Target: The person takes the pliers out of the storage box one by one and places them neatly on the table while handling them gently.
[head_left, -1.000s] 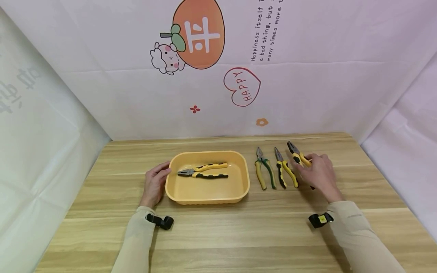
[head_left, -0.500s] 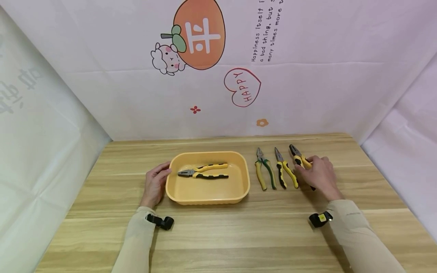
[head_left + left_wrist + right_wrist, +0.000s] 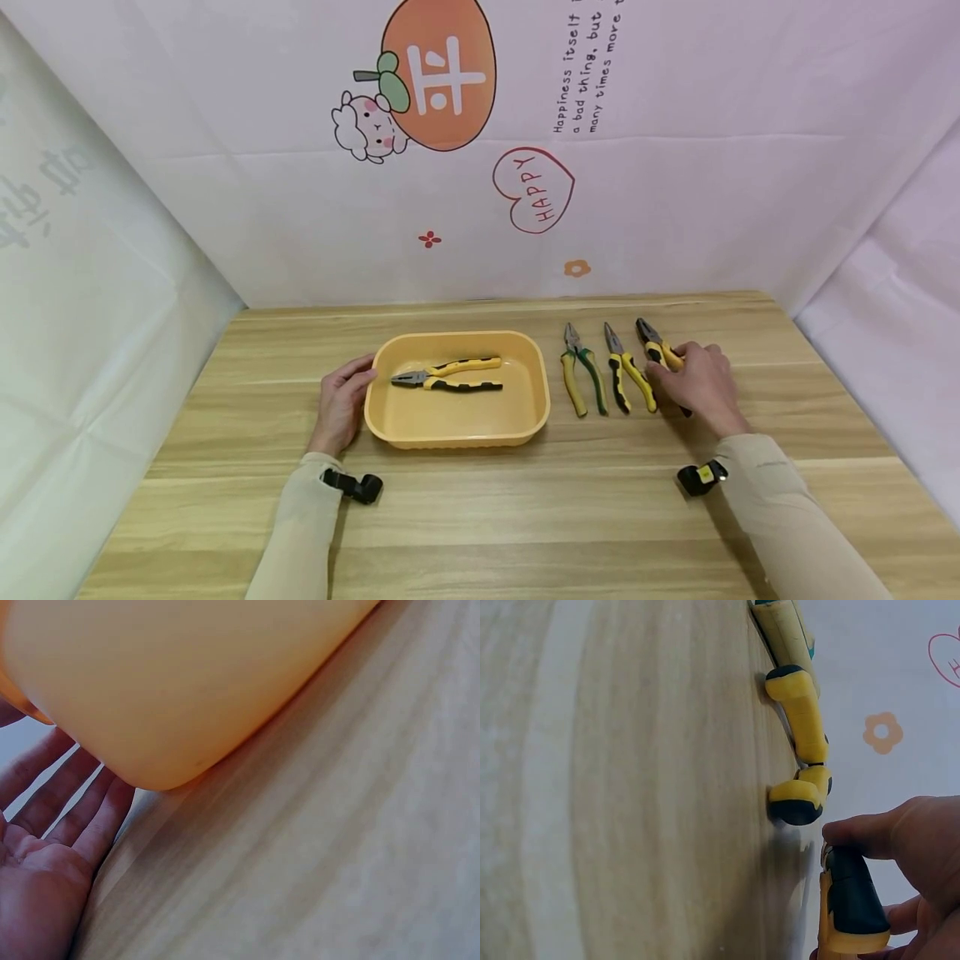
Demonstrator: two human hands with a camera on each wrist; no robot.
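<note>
Pinching the rightmost pliers (image 3: pixel 652 337) on the bench (image 3: pixel 525 517)
Right hand (image 3: pixel 699 382): fingers clamped on the grips (image 3: pixel 855 892); left hand (image 3: pixel 341 406): straight fingers touching the yellow tray (image 3: pixel 457 423).

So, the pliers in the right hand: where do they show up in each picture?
Head: right of centre, the rightmost pliers, in the right hand.
Left wrist: not in it.
Right wrist: lower right, mainly a yellow-and-dark handle.
Shared landmark: the orange flower on the backdrop, in the head and right wrist views.
</note>
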